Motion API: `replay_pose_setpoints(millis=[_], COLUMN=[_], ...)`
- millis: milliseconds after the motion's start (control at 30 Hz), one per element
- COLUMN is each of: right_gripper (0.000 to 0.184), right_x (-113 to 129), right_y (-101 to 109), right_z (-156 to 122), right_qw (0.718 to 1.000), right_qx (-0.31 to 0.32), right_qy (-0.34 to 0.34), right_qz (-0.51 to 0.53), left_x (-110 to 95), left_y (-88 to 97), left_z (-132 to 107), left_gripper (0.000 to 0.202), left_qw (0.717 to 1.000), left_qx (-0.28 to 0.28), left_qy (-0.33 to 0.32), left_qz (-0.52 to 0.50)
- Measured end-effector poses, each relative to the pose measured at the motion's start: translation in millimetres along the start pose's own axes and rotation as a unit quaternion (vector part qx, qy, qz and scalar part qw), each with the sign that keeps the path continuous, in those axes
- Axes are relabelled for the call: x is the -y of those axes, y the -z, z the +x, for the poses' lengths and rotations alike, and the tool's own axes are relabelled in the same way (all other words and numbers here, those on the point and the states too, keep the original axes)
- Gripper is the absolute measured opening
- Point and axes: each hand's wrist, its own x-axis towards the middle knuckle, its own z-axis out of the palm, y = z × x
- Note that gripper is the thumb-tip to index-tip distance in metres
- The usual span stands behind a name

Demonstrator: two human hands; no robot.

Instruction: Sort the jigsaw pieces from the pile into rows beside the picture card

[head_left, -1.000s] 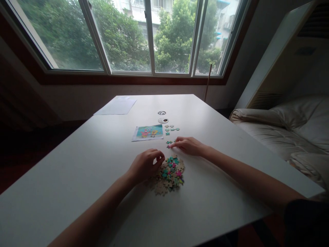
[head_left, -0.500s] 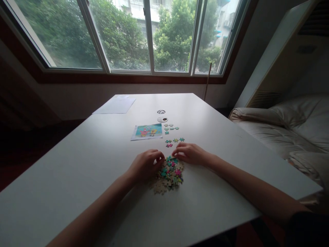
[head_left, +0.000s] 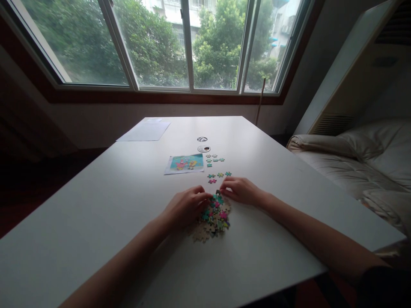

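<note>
A heap of loose jigsaw puzzle pieces (head_left: 213, 218), some showing coloured faces and others plain backs, lies on the white table. My left hand (head_left: 186, 206) is at the heap's left side, fingers curled and fingertips touching its upper edge. Whatever may be between them is hidden. At the heap's far right, my right hand (head_left: 240, 189) pinches a dark-looking puzzle piece (head_left: 218, 192) between thumb and fingers. Just beyond the hands lie several separate puzzle pieces (head_left: 212, 181), pink, yellow and teal. Farther back is a group of pale green pieces (head_left: 215, 160).
A printed cartoon picture (head_left: 186, 163) lies left of the sorted pieces. Two round flat items (head_left: 204, 149) rest behind them. White sheets (head_left: 144, 131) are at the table's far left corner. A pale sofa (head_left: 346, 158) stands to the right, below a window (head_left: 189, 47).
My right hand has moved slightly right, away from the heap, and a piece now shows at its fingertips. My left fingers have shifted right over the heap's top edge.
</note>
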Motion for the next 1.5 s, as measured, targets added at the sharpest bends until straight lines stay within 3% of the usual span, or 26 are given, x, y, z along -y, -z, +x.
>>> replay_pose_setpoints(millis=[433,1267,1500], right_gripper=[0.013,0.011,0.013], right_x=[-2.5,5.4,3.0], right_y=[2.4,-1.3,16.6], right_z=[-2.6,-1.2,-1.8], right_qw=[0.999,0.998,0.993], right_qx=[-0.003,-0.01,-0.072], right_qy=[-0.052,-0.061,-0.082], right_qz=[0.01,-0.005,0.055], left_x=[-2.1,-7.8,-8.3], left_y=[-0.4,0.4,-0.1], left_z=[1.5,4.1,2.8], left_gripper=[0.024,0.022,0.023], left_qw=[0.999,0.998,0.997], left_qx=[-0.007,-0.001,-0.004], left_qy=[0.032,0.049,0.044], left_qz=[0.037,0.046,0.058])
